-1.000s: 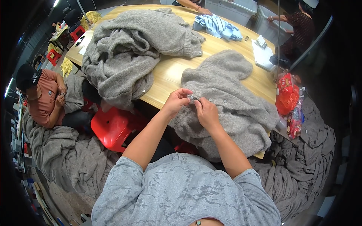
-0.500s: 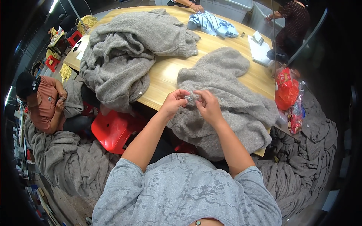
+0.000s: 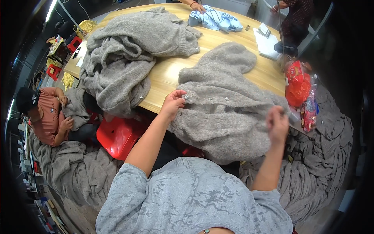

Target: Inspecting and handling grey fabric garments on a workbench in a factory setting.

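Note:
A grey-brown knitted cardigan (image 3: 222,128) lies spread over the table's near edge, its front band running left to right with several small shiny buttons (image 3: 210,98) along it. At the left end of that band, my left hand (image 3: 173,104) pinches the knit edge between thumb and fingers, beside the leftmost button. My right hand (image 3: 277,124) is over the right side of the cardigan, apart from the button band. Motion smears its fingers, so whether they hold anything does not show.
A heap of grey knitwear (image 3: 117,66) covers the table's left part. Farther back are a blue striped cloth (image 3: 216,20) under another person's hand, and white paper (image 3: 267,43). A red bag (image 3: 298,84) hangs at the right edge. Left stands a red stool (image 3: 117,136), near a seated co-worker (image 3: 50,113).
My right hand has left the button band and swung right. My left hand stays at the band's left end. The band now lies flatter, with more buttons showing.

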A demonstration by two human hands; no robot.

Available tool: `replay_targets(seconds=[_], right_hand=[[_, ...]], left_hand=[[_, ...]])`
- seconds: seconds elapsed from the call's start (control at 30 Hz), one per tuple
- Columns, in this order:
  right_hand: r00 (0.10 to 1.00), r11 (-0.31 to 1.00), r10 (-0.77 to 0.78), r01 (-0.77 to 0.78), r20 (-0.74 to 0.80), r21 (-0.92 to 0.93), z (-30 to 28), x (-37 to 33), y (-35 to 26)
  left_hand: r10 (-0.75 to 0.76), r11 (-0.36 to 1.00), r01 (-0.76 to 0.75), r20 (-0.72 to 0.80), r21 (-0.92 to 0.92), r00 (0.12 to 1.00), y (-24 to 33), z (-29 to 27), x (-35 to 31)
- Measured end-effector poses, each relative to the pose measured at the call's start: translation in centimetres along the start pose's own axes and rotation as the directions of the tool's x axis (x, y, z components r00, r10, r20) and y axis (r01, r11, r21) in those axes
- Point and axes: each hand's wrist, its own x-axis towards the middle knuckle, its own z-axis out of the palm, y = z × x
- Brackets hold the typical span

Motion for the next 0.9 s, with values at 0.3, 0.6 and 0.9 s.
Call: replay_targets(seconds=[0.3,0.6,0.9], right_hand=[[0.689,0.839,0.173,-0.478,-0.704,-0.26,-26.1,-3.4,7.9],[0.503,0.854,0.505,-0.179,-0.701,0.488,-31.3,6.9,19.6],[0.453,0.842,0.538,-0.261,-0.71,0.472,-32.9,14.1,26.9]], left_hand=[[-0.007,0.997,0.022,-0.177,0.08,0.984,-1.9,-2.1,-0.6],[0.125,0.784,-0.094,-0.008,0.614,0.992,-2.9,-1.7,-5.8],[0.177,0.584,-0.059,-0.056,0.81,0.983,-0.9,0.1,-8.1]])
